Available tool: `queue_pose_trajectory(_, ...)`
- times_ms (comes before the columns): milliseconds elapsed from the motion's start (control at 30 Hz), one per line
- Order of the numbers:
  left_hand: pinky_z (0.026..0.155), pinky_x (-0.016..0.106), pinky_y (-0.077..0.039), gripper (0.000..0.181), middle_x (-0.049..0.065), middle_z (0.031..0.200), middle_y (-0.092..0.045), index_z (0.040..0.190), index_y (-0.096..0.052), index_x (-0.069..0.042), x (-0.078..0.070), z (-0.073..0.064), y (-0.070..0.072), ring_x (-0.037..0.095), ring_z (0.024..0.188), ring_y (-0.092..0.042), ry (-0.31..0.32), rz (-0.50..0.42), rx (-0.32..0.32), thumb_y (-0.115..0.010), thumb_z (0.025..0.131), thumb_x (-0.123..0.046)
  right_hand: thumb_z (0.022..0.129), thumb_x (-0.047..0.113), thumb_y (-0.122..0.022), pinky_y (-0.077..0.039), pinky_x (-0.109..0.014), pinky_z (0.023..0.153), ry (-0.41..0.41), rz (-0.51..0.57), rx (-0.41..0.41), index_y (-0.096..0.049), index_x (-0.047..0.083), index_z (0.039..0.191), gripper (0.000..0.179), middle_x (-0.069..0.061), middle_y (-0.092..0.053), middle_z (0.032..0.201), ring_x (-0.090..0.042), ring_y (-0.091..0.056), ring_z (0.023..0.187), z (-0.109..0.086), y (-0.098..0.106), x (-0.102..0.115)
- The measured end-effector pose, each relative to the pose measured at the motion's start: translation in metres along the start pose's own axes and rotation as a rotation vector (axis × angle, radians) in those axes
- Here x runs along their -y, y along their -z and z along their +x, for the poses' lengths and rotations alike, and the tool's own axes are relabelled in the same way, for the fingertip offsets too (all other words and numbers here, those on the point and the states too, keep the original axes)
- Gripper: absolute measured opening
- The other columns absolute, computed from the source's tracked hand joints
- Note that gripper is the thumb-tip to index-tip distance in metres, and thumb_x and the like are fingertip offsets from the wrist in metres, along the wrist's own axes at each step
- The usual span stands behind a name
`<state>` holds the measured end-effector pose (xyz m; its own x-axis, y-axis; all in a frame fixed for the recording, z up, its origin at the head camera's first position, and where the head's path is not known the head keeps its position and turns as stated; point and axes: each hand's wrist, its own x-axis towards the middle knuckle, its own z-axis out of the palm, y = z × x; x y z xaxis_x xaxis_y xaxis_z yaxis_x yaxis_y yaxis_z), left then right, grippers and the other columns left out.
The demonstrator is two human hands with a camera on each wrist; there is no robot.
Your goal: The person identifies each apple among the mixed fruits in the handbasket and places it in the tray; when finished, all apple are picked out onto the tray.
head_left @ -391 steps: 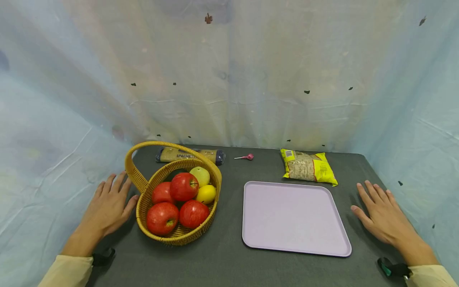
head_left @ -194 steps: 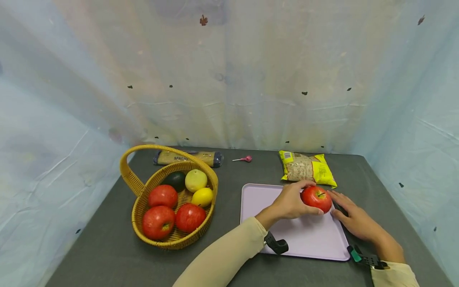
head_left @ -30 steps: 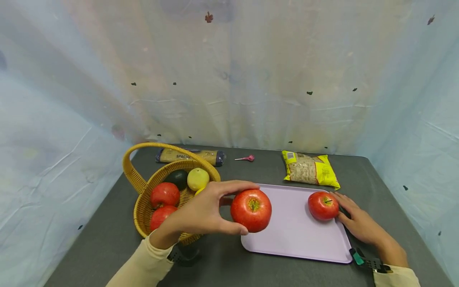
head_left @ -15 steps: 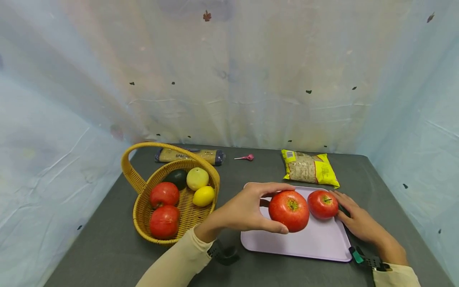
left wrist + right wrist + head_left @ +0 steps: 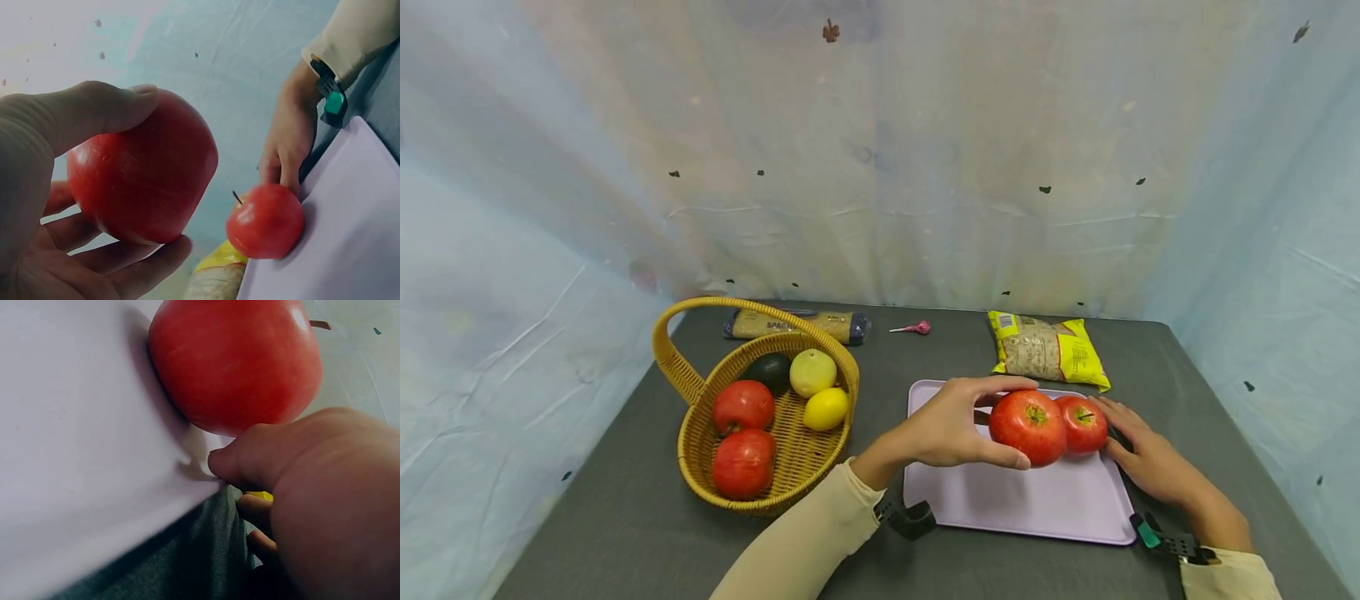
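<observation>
My left hand (image 5: 955,425) grips a red apple (image 5: 1028,427) between thumb and fingers, above the pale lilac tray (image 5: 1022,504). The left wrist view shows its thumb over the held apple (image 5: 147,172) and the other fingers beneath. A second red apple (image 5: 1086,426), stem up, sits on the tray near its right edge, partly covered by the held one in the head view. My right hand (image 5: 1157,458) rests at the tray's right edge beside this apple, fingers fairly straight. In the right wrist view its thumb (image 5: 244,459) touches the tray's rim close to the apple (image 5: 234,365).
A wicker basket (image 5: 790,492) on the left holds two red apples (image 5: 743,433), an avocado (image 5: 767,372), a pale green round fruit (image 5: 812,372) and a lemon (image 5: 826,409). Behind lie a spaghetti packet (image 5: 835,327), a lollipop (image 5: 921,327) and a yellow bag (image 5: 1048,348).
Two apples have left the basket; one now sits on the tray. Within the last second my left hand has carried its apple rightward from beside the basket. The right hand has stayed put.
</observation>
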<state>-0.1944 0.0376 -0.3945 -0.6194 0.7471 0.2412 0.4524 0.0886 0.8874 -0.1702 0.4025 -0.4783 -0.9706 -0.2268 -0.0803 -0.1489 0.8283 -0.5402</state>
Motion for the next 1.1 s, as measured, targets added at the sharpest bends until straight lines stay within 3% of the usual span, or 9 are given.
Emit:
queue_pose_trajectory(400, 0.098, 0.02, -0.059, 0.08, -0.001, 0.14, -0.07, 0.157, -0.06, -0.017, 0.028, 0.021, -0.002, 0.003, 0.117, -0.069, 0.062, -0.026, -0.065, -0.096, 0.085, -0.021, 0.11, 0.025, -0.066, -0.027, -0.093, 0.108, -0.004, 0.011, 0.003, -0.034, 0.01, 0.172, 0.072, -0.036, -0.029, 0.172, -0.067, -0.025, 0.153, 0.001, 0.0, 0.0)
queue_pose_trajectory(800, 0.096, 0.02, -0.058, 0.081, -0.003, 0.144, -0.068, 0.156, -0.061, -0.022, 0.05, 0.029, -0.013, 0.012, 0.125, -0.068, 0.231, -0.015, -0.087, -0.097, 0.083, -0.021, 0.11, 0.025, -0.066, -0.026, -0.094, 0.107, 0.002, 0.018, -0.001, -0.034, 0.009, 0.171, 0.071, -0.037, -0.029, 0.171, -0.068, -0.024, 0.154, 0.001, 0.0, 0.0)
queue_pose_trajectory(1100, 0.098, 0.021, -0.056, 0.079, 0.0, 0.142, -0.067, 0.151, -0.062, -0.021, 0.07, 0.033, -0.025, 0.012, 0.123, -0.07, 0.299, 0.047, -0.119, -0.099, 0.082, -0.019, 0.109, 0.023, -0.066, -0.025, -0.095, 0.107, 0.005, 0.03, -0.007, -0.035, 0.009, 0.171, 0.071, -0.037, -0.029, 0.171, -0.069, -0.022, 0.154, 0.0, 0.0, -0.001)
